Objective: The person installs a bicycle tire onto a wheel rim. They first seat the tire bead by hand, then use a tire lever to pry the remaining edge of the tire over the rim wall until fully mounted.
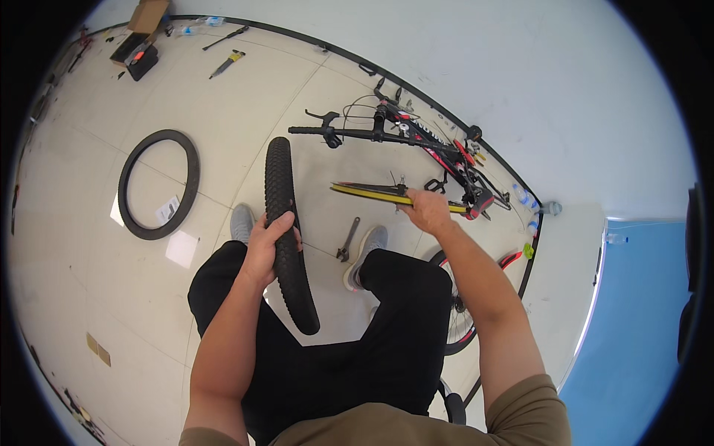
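Note:
My left hand [262,247] is wrapped round a black knobby bicycle tire [279,178], holding it upright and nearly edge-on between my knees. To its right, my right hand [431,211] grips a bicycle wheel rim [364,193], also seen almost edge-on, with a yellow strip running along it. The tire and the rim are apart. On the floor below and between them lies an adjustable wrench [348,239], close to my right shoe [368,253]. My right fingertips are partly hidden behind the rim.
Another black tire [192,178] lies flat at left, a paper inside its ring. A bicycle frame with handlebar [379,136] leans along the wall ahead right. Beside my right leg is a second wheel [462,343]. A yellow-handled tool [227,64] and open cardboard box [149,16] sit far left.

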A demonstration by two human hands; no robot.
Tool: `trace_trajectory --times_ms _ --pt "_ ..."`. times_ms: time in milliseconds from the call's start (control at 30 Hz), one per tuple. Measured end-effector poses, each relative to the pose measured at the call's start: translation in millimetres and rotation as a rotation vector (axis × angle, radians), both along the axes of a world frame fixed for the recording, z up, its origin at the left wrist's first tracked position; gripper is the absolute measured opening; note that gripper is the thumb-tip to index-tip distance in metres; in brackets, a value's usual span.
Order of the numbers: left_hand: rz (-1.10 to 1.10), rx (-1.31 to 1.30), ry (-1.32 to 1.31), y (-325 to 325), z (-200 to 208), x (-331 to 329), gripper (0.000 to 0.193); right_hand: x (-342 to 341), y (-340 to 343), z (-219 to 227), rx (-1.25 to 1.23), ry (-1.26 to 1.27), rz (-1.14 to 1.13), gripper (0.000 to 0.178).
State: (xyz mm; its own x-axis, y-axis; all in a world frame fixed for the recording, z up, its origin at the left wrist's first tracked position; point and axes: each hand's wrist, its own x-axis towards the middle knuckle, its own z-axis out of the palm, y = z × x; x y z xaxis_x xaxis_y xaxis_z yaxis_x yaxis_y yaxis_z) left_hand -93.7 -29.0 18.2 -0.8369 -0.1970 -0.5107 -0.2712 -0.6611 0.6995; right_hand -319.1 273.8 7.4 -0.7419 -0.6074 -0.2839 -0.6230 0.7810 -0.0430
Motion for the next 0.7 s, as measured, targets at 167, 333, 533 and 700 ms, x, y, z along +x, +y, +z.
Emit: trace_trajectory --times_ms 167,333,533,700 --pt "0.053 0.078 0.008 -2 -1 2 0.038 47 -5 -21 -0.124 0.015 -0.006 0.024" --pt "0.061 0.079 -0.003 -5 -4 7 0.038 95 -27 -36 -0.301 -0.172 -0.203 0.025" --pt "0.087 0.078 0.003 -4 -2 7 0.039 91 -19 -33 -0.440 -0.261 -0.478 0.029" --pt "0.071 0.027 -0.016 -4 -6 6 0.052 72 22 -36 -0.443 -0.243 -0.474 0.030"
